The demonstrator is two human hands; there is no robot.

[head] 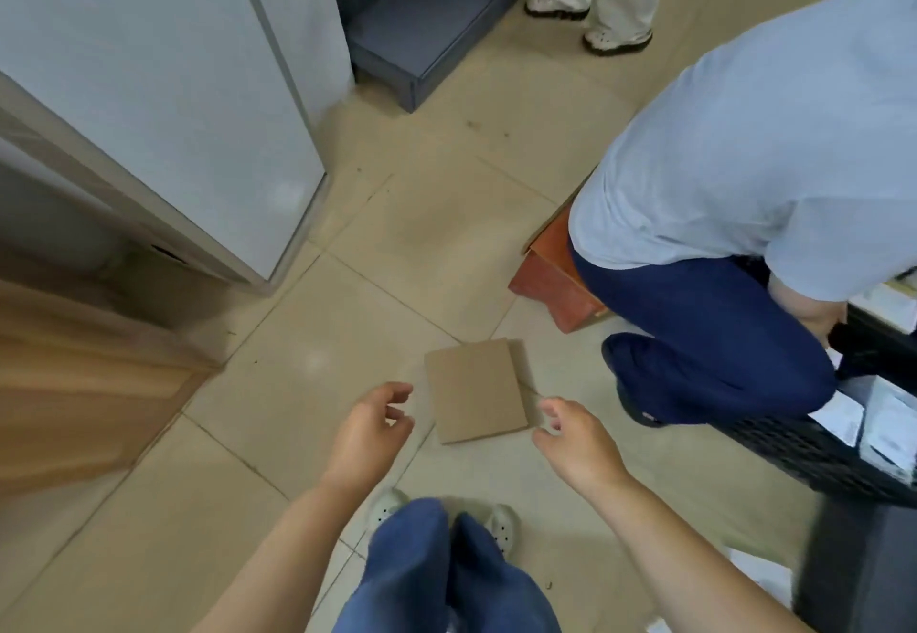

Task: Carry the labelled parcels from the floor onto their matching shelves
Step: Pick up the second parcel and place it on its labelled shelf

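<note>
Flat parcel (476, 390) seen on floor (297, 434) btwn both hands, long axis running away; left hand (369, 426) & right hand (575, 439) held open, empty, right nearer.

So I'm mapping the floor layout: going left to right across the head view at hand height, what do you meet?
Wooden panel → left hand → flat cardboard parcel → right hand → crouching person's dark shoe → black mesh crate.
</note>
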